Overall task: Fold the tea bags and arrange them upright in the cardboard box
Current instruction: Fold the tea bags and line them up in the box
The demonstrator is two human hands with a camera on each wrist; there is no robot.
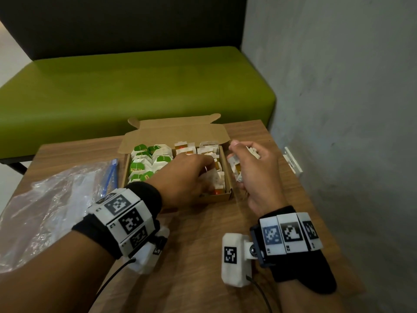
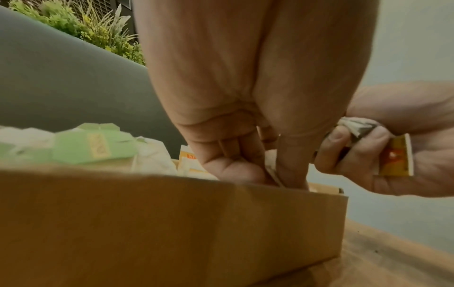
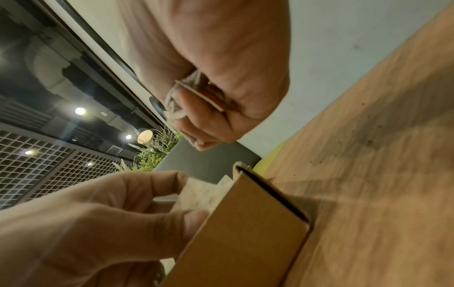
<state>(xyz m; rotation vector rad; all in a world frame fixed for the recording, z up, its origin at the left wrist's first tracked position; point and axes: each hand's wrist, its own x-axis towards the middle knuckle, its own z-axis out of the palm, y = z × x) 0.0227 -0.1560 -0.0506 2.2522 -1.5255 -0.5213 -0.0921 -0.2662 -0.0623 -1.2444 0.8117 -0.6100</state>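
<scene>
An open cardboard box (image 1: 222, 197) sits mid-table with its lid folded back. Green-tagged tea bags (image 1: 141, 164) fill its left half and orange-tagged ones (image 1: 184, 146) stand in its right half. My left hand (image 1: 208, 170) reaches into the box's front right part and pinches a white tea bag (image 3: 199, 194) between thumb and fingers (image 2: 290, 170) just above the box wall (image 2: 172, 223). My right hand (image 1: 250, 168) hovers just outside the box's right wall, curled round a bunch of orange-tagged tea bags (image 1: 234, 164), whose tag (image 2: 395, 157) shows in the left wrist view.
A crumpled clear zip bag (image 1: 56, 199) lies on the wooden table (image 1: 203, 245) left of the box. A green bench (image 1: 135, 86) runs behind the table. A grey wall (image 1: 338, 86) with a white socket (image 1: 292, 163) borders the right edge.
</scene>
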